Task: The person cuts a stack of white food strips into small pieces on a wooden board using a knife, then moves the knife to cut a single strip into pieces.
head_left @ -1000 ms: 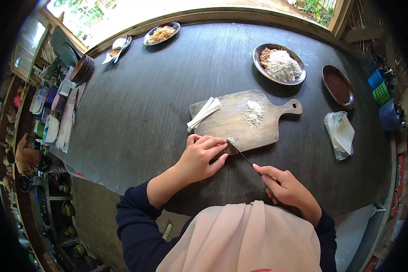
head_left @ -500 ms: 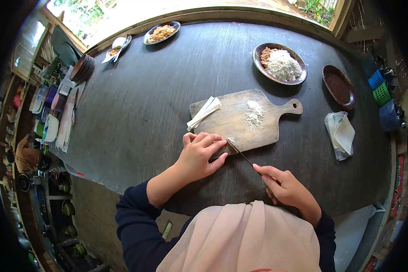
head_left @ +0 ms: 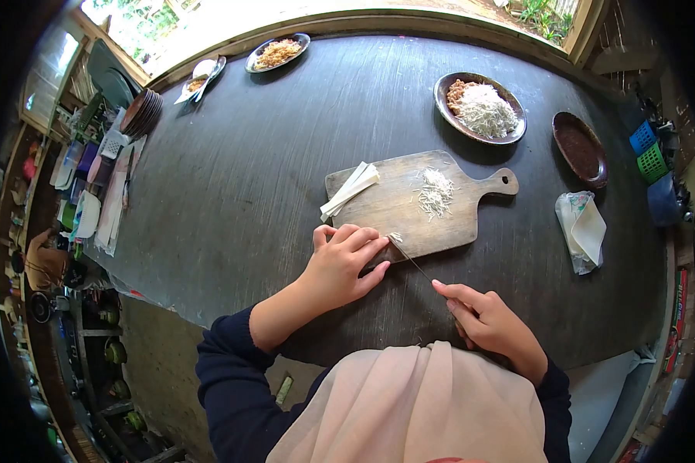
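My right hand (head_left: 488, 318) grips a thin knife (head_left: 414, 265), its blade slanting up to the near edge of a wooden cutting board (head_left: 401, 220). Bent over that same edge, my left hand (head_left: 343, 264) presses its fingertips down beside the knife tip; whatever lies under them is hidden. A few fine white shreds (head_left: 394, 237) sit between fingertips and blade. Several flat white strips (head_left: 350, 190) lie on the board's left end. Toward the handle side rests a loose heap of white shreds (head_left: 435, 193).
Beyond the board stands a plate (head_left: 443, 117) bearing white shreds and brown food. An oval brown dish (head_left: 578, 150) and a plastic-wrapped white piece (head_left: 581, 231) are at the right. Another food plate (head_left: 278, 53) and stacked brown plates (head_left: 141, 115) stand farther back left.
The knife blade has tilted slightly at the shreds. Both hands stay in nearly the same place, and the whole view has shifted a little.
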{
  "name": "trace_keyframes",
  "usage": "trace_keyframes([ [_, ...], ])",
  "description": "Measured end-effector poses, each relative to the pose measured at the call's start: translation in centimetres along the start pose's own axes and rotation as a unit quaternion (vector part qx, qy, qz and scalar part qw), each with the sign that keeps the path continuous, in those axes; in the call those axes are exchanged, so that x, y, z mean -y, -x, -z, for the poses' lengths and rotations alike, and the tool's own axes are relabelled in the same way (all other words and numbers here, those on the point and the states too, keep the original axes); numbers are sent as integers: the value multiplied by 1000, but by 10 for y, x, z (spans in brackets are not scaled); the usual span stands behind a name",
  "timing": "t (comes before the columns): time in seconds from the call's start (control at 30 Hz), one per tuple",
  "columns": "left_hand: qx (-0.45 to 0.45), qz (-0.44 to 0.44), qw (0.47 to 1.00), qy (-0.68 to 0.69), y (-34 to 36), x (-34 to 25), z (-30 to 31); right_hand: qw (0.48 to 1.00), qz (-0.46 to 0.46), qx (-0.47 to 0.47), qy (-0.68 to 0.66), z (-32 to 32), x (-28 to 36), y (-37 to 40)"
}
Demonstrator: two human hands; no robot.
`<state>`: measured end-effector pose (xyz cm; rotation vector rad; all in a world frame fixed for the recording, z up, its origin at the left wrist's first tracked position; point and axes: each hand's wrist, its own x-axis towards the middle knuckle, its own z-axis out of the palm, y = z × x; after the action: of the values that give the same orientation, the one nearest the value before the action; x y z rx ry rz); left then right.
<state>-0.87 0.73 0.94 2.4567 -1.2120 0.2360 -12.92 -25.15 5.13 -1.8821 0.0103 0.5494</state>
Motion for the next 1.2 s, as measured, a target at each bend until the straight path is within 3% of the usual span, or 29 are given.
trace_keyframes([
  [0.33, 1, 0, 1000, -7, 0, 0, 0, 999, 24, -8, 27, 0, -4, -1],
  [1.0, 12, -16, 999, -47, 2, -2, 1, 999, -39, 10, -31, -1, -1, -10],
  [1.13, 8, -17, 997, -70, 2, -6, 2, 999, -17, 5, -27, 0, -4, -5],
  [1.2, 11, -16, 997, -73, 2, -6, 3, 997, -56, 18, -42, 5, -1, 0],
])
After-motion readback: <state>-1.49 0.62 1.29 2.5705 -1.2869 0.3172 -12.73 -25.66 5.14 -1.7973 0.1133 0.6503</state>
